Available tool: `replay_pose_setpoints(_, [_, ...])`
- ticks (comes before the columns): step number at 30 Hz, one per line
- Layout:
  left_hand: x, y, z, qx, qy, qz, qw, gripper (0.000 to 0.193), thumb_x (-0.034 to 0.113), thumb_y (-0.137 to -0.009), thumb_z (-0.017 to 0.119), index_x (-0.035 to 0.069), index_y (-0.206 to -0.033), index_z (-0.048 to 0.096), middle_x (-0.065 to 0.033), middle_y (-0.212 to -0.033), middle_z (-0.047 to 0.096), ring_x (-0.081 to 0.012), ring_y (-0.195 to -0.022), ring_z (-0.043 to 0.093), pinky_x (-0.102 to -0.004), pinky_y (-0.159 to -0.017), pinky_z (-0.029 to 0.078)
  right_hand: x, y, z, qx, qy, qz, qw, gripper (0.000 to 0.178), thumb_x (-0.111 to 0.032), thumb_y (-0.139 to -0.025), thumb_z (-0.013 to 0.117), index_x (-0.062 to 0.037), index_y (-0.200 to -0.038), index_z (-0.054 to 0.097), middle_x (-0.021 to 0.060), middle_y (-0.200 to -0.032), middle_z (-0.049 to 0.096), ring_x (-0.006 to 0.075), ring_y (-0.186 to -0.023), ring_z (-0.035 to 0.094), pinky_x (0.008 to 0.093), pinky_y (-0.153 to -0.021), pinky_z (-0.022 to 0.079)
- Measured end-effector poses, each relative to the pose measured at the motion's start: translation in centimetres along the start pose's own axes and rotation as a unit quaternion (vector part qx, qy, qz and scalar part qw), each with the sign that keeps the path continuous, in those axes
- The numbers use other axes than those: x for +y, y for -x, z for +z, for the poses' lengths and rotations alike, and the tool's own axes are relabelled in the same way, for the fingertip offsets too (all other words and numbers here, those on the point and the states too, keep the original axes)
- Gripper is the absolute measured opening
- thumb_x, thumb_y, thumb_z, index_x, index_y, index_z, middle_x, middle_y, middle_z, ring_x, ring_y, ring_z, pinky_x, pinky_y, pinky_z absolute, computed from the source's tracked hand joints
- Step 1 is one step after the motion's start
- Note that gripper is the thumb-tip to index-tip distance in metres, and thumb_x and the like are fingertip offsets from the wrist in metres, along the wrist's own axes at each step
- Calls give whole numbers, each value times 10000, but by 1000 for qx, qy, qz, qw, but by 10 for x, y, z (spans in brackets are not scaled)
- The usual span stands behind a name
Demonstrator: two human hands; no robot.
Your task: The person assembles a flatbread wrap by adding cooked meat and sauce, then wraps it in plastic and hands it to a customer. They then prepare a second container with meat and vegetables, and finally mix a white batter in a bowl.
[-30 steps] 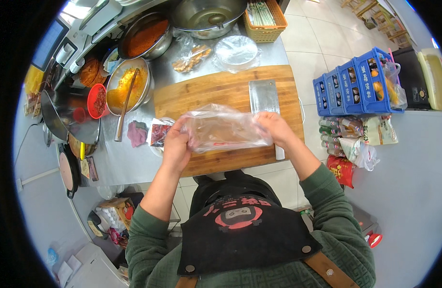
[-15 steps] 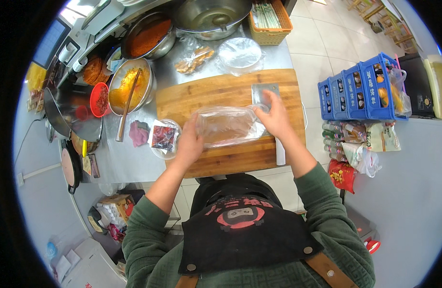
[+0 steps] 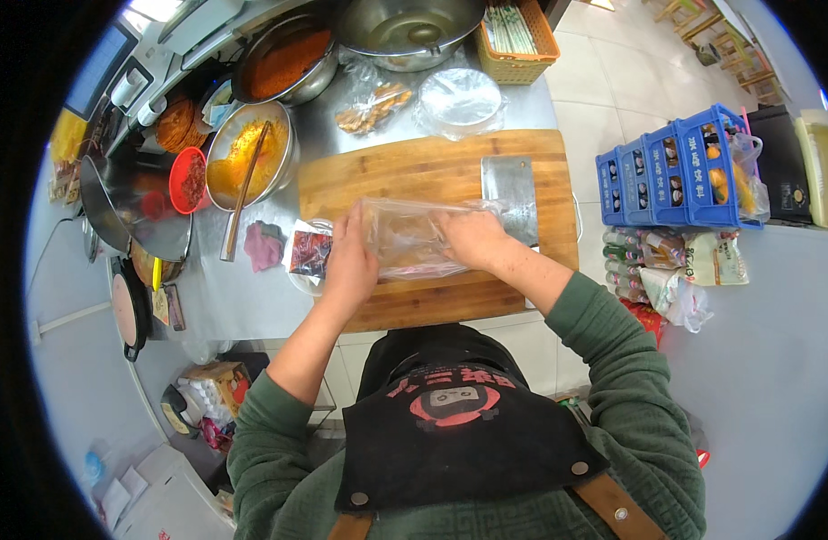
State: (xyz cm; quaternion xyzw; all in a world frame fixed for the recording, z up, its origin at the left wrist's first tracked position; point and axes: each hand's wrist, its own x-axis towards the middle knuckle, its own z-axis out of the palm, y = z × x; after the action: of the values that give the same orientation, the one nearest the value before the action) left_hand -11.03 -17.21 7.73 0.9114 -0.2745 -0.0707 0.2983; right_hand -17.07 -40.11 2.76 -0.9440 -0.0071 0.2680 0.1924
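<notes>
Vs. half a sec ago: R hand (image 3: 475,238) has shifted L, from the clear plastic bag's R end in over its R half; R forearm now crosses the cleaver's handle. L hand (image 3: 351,263) is abt where it was, at the bag's L end. L fingers extended, close together along the plastic; can't tell if they pinch it. R fingers bent, tips lost in the film; can't tell whether spread or pinching, or in vs. on the bag.

Materials, near to far: apron (image 3: 472,468), black matte cloth w/ metal snaps & brown straps; sleeves (image 3: 603,333), dk green textured knit. The clear plastic bag (image 3: 405,236) is thin, shiny, crinkled, roughly rectang., btwn both hands over the wooden board (image 3: 360,175), brown w/ visible grain. L of it, a dk red glossy packet (image 3: 310,255) on a round white dish; further L, a crumpled mauve cloth (image 3: 264,247) on the smooth metal tabletop (image 3: 252,301). R side of board: cleaver (image 3: 511,187), flat rectang. steel blade. Beyond: steel bowl (image 3: 291,164) w/ yellow contents & long utensil (image 3: 247,191); clear bag of brown pieces (image 3: 375,108); big steel basin (image 3: 409,62); tan woven-look basket (image 3: 519,69).
</notes>
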Motion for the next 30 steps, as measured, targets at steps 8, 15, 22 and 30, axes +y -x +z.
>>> replay_pose_setpoints(8, [36, -30, -2, -245, -93, 298, 918, 378, 44, -798, 642, 59, -1176, 637, -140, -1264, 629, -326, -1212, 576, -395, -983, 499, -1, 8, 5, 73, 3, -25, 997, 546, -261, -817, 743, -57, -1282, 542, 179, -1096, 689, 379, -990, 687, 462, -846, 553])
replay_pose_setpoints(15, [-10, -48, 30, -326, -204, 307, 871, 580, 196, -806, 712, 178, -1367, 565, -104, -1433, 525, -327, -1324, 491, -461, -1121, 390, 29, 28, 5, 169, 29, -184, 968, 437, -128, -750, 782, -37, -1140, 608, 143, -1236, 619, 332, -1154, 614, 451, -934, 520])
replay_pose_setpoints(22, [-25, -54, 40, -307, -344, 338, 821, 515, 186, -887, 630, 193, -1396, 550, -78, -1482, 483, -321, -1385, 439, -452, -1166, 346, 32, 13, 1, 136, 100, -71, 983, 426, -158, -745, 762, -76, -1153, 671, 122, -1302, 605, 305, -1196, 591, 417, -1016, 479])
replay_pose_setpoints(30, [-24, -58, 48, -363, -220, 435, 794, 438, 144, -903, 593, 195, -1338, 600, -30, -1452, 512, -301, -1346, 475, -427, -1121, 403, 23, 12, 8, 103, 206, -159, 960, 212, -173, -889, 602, -99, -1027, 744, 57, -1179, 645, 264, -1200, 557, 411, -1040, 435])
